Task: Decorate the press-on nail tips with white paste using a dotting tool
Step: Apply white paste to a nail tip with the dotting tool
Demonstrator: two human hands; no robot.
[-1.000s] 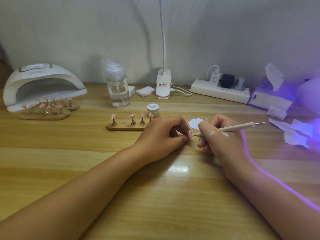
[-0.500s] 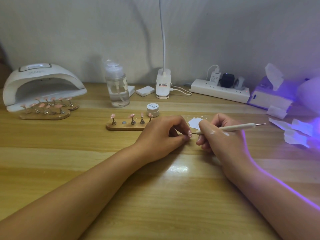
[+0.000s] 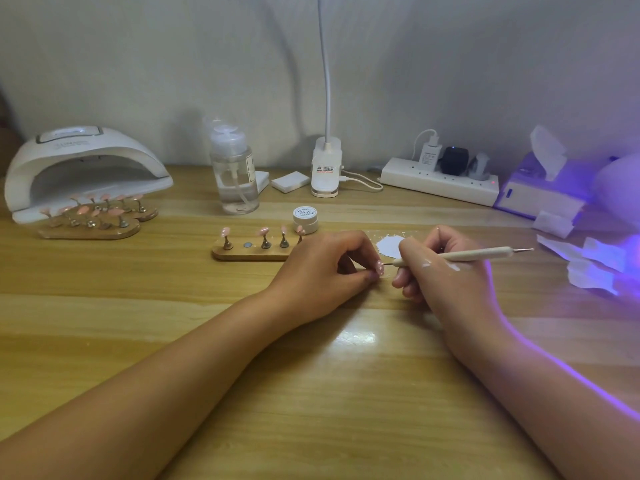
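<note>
Little has shifted since the earlier frames: both hands stay low over the glossy, striped wood-grain counter (image 3: 311, 393), and the tool's tip has eased a touch closer to the nail. At the back left sits a smooth white domed curing lamp (image 3: 83, 168), with wooden stands of pink tips in front of it. A clear plastic pump bottle (image 3: 235, 178) stands nearer the middle. A slim oblong wooden holder (image 3: 252, 252) carries pink nail tips on small metal posts, beside a round white paste jar (image 3: 305, 219). The left hand (image 3: 322, 271) has its fingers closed, pinching a pink press-on nail tip (image 3: 380, 268) speckled with white dots. The right hand (image 3: 446, 275), smeared with white paste, has its fingers wrapped around a thin, pale dotting tool (image 3: 478, 253), its metal point just beside the nail tip. A flat white paste blob (image 3: 389, 245) lies behind the fingers.
</note>
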